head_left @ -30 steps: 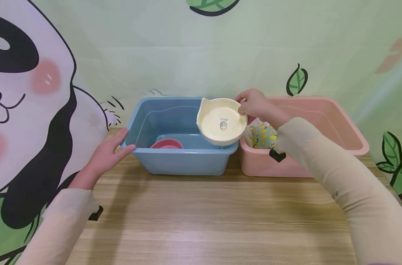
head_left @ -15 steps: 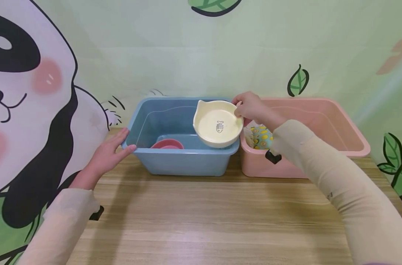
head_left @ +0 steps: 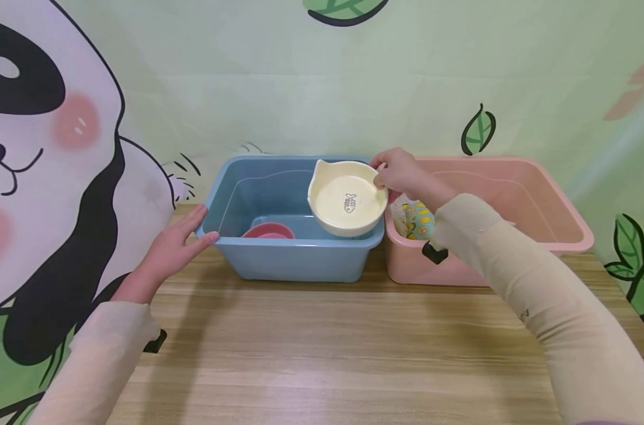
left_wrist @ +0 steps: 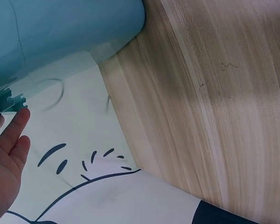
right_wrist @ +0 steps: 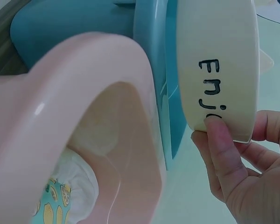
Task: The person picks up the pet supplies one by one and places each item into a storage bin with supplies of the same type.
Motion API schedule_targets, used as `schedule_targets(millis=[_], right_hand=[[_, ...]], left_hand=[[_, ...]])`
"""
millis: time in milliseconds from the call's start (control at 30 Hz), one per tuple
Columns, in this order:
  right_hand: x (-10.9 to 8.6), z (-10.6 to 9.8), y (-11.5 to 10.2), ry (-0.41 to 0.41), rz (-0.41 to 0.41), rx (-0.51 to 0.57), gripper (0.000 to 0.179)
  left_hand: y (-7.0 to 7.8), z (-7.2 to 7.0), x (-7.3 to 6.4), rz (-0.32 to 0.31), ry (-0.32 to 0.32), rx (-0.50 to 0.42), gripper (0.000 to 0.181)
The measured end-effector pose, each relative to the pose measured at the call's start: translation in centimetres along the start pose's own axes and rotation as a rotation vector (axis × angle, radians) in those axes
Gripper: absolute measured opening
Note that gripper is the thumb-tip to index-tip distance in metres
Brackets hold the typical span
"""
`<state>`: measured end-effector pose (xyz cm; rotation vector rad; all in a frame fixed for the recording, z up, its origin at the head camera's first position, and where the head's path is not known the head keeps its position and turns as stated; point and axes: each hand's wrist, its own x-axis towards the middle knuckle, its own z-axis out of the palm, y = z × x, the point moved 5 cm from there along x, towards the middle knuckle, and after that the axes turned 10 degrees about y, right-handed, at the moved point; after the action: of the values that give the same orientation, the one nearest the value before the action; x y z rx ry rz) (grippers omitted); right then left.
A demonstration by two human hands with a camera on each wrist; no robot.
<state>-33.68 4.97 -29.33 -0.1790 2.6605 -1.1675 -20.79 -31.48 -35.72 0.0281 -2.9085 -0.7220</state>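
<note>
Holding a cream bowl (head_left: 347, 198) by its rim, tilted above the right end of a blue tub (head_left: 295, 262), right hand (head_left: 404, 176) in a pinching grip. Resting the left hand (head_left: 172, 251) on the tub's left rim, grip loose, fingers extended. Inside, a round pink dish (head_left: 268, 230); just beside, on the counter (head_left: 311, 348), a pink tub (head_left: 417, 268).

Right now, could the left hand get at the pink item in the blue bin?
Probably yes: the left hand touches the blue bin's rim, and the cream bowl hangs clear of the pink item.
</note>
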Motion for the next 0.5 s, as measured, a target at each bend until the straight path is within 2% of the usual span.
schedule_targets(millis=[500], right_hand=[[0.11,0.36,0.14,0.009,0.013,0.005,0.037]], left_hand=[[0.04,-0.03,-0.07,-0.017,-0.022,0.001,0.077]])
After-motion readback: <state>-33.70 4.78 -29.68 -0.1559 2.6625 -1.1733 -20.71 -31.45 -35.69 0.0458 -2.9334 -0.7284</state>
